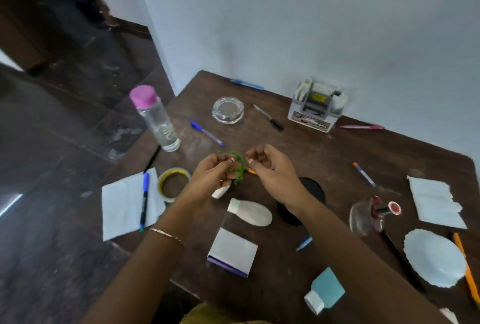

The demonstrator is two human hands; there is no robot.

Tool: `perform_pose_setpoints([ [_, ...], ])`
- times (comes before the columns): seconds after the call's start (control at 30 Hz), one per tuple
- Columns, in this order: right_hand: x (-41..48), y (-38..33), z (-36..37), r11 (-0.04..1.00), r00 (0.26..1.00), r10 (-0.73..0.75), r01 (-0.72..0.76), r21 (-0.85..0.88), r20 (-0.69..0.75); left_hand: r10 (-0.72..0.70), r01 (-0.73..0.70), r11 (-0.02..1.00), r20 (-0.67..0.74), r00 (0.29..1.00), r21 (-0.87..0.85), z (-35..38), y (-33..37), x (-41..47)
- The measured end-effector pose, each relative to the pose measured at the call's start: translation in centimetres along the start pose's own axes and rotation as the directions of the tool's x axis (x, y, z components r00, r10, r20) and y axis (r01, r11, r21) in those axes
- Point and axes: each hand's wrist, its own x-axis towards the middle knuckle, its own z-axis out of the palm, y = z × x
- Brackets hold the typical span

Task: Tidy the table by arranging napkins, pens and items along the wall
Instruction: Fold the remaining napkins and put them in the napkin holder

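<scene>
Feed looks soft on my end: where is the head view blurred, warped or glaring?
Head view: floor and doorway at left smeared; left hand, right hand and green sprig fairly sharp; wide lens bows the table edge; faint glare on the glass ashtray.

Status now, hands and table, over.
Left hand holds green sprig; right hand at it, grip unclear. Pens, napkins scattered over table.

Dark matt wooden table (324, 157), clear glass ashtray (228, 110), white paper napkin (122, 206), glossy tape roll (173, 184)

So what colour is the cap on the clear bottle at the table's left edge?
The cap is pink, clearest in the head view.
</scene>
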Motion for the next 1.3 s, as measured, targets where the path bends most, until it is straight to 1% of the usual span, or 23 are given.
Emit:
perform_pose_setpoints([
  [0.13,-1.7,0.5,4.1,1.000,0.980,-0.007,0.009,-0.009,0.197,-0.017,0.004,0.998,-0.192,0.981,-0.070,-3.5,-3.0,-4.3],
  [0.23,-2.6,0.9,7.1,0.997,0.961,0.015,0.008,-0.080,0.274,-0.069,0.041,0.995,-0.315,0.947,-0.095,-6.5,-5.1,-6.6],
  [0.3,-3.1,1.0,8.9,0.992,0.944,0.031,0.012,-0.127,0.328,-0.139,0.103,0.989,-0.424,0.895,-0.108,-9.3,-6.7,-7.6],
  [0.37,-3.4,1.2,10.6,0.987,0.932,0.046,0.013,-0.161,0.360,-0.175,0.143,0.985,-0.552,0.815,-0.101,-12.4,-8.5,-8.0],
  [0.43,-3.5,1.1,12.2,0.976,0.923,0.058,0.028,-0.214,0.381,-0.175,0.160,0.984,-0.649,0.740,-0.083,-15.3,-9.9,-8.0],
  [0.5,-3.5,1.0,13.8,0.966,0.915,0.059,0.049,-0.256,0.399,-0.152,0.169,0.985,-0.689,0.709,-0.043,-17.6,-10.7,-7.6],
  [0.6,-3.5,0.8,16.5,0.933,0.909,0.031,0.122,-0.338,0.415,-0.061,0.183,0.977,-0.681,0.730,0.109,-20.4,-10.7,-6.5],
  [0.7,-3.6,0.6,19.3,0.889,0.909,0.000,0.191,-0.417,0.417,-0.029,0.233,0.946,-0.658,0.753,0.225,-22.6,-10.4,-5.2],
  [0.87,-3.1,0.4,23.5,0.783,0.882,-0.031,0.314,-0.538,0.471,0.041,0.305,0.849,-0.629,0.776,0.432,-24.7,-10.2,-3.0],
  [0.97,-2.7,0.8,25.0,0.724,0.877,-0.058,0.366,-0.585,0.477,0.076,0.304,0.789,-0.576,0.814,0.534,-25.2,-10.0,-2.0],
  [1.07,-2.7,1.0,25.9,0.699,0.885,-0.056,0.366,-0.615,0.463,0.065,0.260,0.800,-0.509,0.858,0.540,-25.5,-9.8,-1.4],
  [1.17,-2.6,1.0,26.6,0.687,0.912,-0.090,0.347,-0.638,0.399,0.060,0.223,0.834,-0.485,0.873,0.504,-26.1,-9.9,-1.0],
  [1.23,-2.5,0.9,26.9,0.690,0.928,-0.096,0.322,-0.648,0.360,0.028,0.247,0.839,-0.494,0.869,0.484,-26.4,-9.6,-1.0],
  [1.3,-2.6,0.9,27.1,0.693,0.944,-0.083,0.286,-0.662,0.321,-0.014,0.305,0.807,-0.502,0.865,0.505,-26.6,-9.7,-1.0],
])
